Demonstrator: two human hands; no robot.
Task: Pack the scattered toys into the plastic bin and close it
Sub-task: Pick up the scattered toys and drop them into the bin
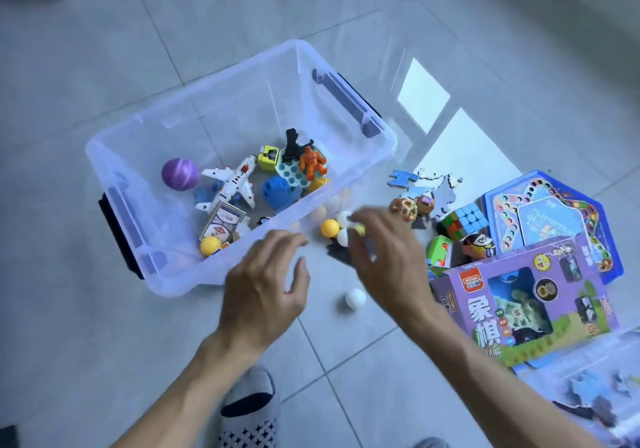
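Blurred right hand [384, 257] over balls [329, 228], grasp unclear

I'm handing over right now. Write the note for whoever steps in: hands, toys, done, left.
Left hand open, empty, by the plastic bin's near wall.
Right hand blurred, fingers apparently pinching something small and yellowish above the loose balls.
Done: toy airplane, purple ball and other small toys in the bin.
Left: balls, white ball, cube, puzzle pieces, purple box, blue board; then close it.

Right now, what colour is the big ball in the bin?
Purple ball with pale swirls, head view.
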